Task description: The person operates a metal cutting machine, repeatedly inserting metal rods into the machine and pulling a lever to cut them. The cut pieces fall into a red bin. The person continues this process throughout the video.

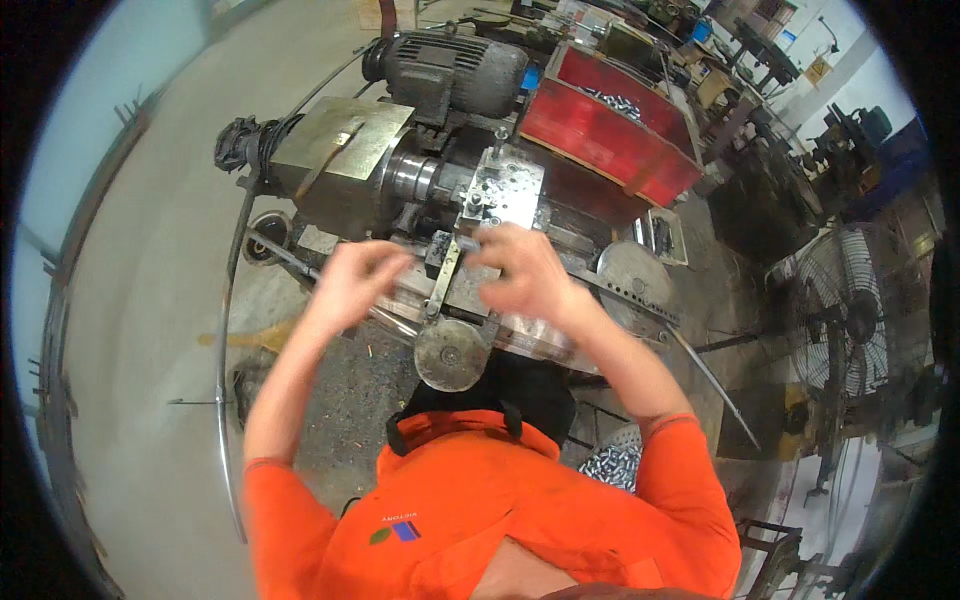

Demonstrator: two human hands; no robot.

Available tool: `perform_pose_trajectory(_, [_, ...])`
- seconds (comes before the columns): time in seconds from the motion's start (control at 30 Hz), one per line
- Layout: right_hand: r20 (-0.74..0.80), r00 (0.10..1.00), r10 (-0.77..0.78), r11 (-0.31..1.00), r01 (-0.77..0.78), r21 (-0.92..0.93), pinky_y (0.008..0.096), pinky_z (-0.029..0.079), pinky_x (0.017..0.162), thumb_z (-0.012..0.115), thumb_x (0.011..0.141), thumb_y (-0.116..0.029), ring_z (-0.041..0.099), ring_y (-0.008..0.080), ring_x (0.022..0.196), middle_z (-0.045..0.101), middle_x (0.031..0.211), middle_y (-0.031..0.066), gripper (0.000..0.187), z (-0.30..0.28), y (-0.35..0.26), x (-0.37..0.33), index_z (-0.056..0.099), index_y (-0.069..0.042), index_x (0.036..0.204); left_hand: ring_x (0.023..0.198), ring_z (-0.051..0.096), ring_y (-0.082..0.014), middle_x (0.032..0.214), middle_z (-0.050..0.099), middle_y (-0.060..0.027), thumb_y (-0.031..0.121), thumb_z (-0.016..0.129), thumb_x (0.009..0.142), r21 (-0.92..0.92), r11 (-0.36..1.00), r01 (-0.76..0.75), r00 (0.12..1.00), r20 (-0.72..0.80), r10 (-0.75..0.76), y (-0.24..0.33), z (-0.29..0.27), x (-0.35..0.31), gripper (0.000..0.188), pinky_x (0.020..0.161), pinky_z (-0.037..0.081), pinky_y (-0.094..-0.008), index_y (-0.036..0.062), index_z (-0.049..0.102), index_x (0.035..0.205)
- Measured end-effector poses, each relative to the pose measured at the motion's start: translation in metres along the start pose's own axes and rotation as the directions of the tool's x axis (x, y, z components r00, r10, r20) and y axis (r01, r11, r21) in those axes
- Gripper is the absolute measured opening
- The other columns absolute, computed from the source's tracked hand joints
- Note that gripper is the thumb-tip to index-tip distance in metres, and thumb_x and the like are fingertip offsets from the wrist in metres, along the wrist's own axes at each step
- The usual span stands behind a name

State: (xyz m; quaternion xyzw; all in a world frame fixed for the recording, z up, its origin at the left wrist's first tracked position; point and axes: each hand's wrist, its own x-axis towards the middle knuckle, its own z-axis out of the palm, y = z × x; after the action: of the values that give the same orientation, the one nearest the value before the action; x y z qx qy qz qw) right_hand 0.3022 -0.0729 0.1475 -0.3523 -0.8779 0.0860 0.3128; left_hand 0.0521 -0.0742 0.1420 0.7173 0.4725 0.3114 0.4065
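My right hand (528, 268) is over the middle of a small lathe-like machine, its fingers bent around a small grey metal piece (468, 243) at the fingertips. Motion blurs the piece, so its exact kind is unclear. Left of it, my left hand (362, 282) hovers with loosely curled fingers, a gap showing between thumb and forefinger and nothing visible in them. Between both hands lies a narrow metal bar (444, 284), with a round metal disc (452, 354) at its near end. Beyond the hands are the spindle (415, 178) and a bolted metal block (508, 188).
A grey electric motor (455, 75) sits at the back of the machine. Behind right, a red bin (600, 130) contains small metal parts. A container of similar shiny parts (612, 466) stands low by my right side. A large fan (850, 310) is at far right; long rods stick out on both sides.
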Motion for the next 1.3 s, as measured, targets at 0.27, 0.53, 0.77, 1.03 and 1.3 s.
perform_pose_trajectory(0.27, [0.218,0.906,0.364,0.891,-0.27,-0.365,0.0397,0.05,0.077,0.058,0.052,-0.015,0.061,0.034,0.085,0.065,0.077,0.0177,0.03,0.057,0.074,0.098,0.072,-0.007,0.077,0.066,0.06,-0.0323,0.074,0.063,-0.0168,0.013,0.058,0.082,0.742,0.535,0.405,0.858,-0.511,0.059,-0.108,-0.16,-0.123,0.03,0.065,0.049,-0.0394,0.003,0.059,0.11])
perform_pose_trajectory(0.53, [0.274,0.902,0.334,0.921,-0.251,-0.298,0.0376,0.05,0.078,0.059,0.055,-0.017,0.061,0.0325,0.086,0.066,0.084,0.0164,0.032,0.074,0.087,0.105,0.072,-0.009,0.082,0.061,0.062,-0.0252,0.069,0.062,-0.0158,0.02,0.066,0.079,0.122,0.75,0.651,0.653,-0.594,-0.47,-0.152,-0.115,-0.199,0.026,0.057,0.047,-0.0379,-0.0008,0.059,0.093])
perform_pose_trajectory(0.77, [0.341,0.916,0.213,0.96,-0.131,-0.248,0.0408,0.049,0.072,0.059,0.051,-0.019,0.059,0.0356,0.078,0.063,0.073,0.0178,0.025,0.07,0.091,0.113,0.069,-0.007,0.07,0.072,0.06,-0.0403,0.073,0.06,-0.0237,0.021,0.062,0.076,0.588,0.431,0.685,0.721,-0.63,-0.288,-0.177,-0.125,-0.187,0.025,0.067,0.047,-0.0482,-0.002,0.059,0.084])
perform_pose_trajectory(1.03, [0.301,0.934,0.194,0.964,-0.126,-0.233,0.0379,0.046,0.074,0.06,0.056,-0.014,0.055,0.0324,0.083,0.06,0.078,0.0147,0.026,0.063,0.081,0.105,0.069,-0.004,0.079,0.063,0.059,-0.0325,0.064,0.057,-0.0129,0.011,0.061,0.071,0.827,0.082,0.556,0.831,-0.555,-0.028,-0.282,-0.261,-0.213,0.03,0.057,0.046,-0.045,0.0076,0.055,0.1])
perform_pose_trajectory(1.3, [0.329,0.937,0.117,0.986,-0.07,-0.154,0.0395,0.046,0.073,0.059,0.057,-0.018,0.055,0.0344,0.081,0.062,0.079,0.0156,0.026,0.07,0.093,0.116,0.069,-0.004,0.077,0.068,0.059,-0.0385,0.07,0.06,-0.0214,0.012,0.059,0.073,0.674,0.301,0.675,0.738,-0.63,-0.242,-0.251,-0.226,-0.205,0.014,0.063,0.047,-0.0466,0.002,0.061,0.082])
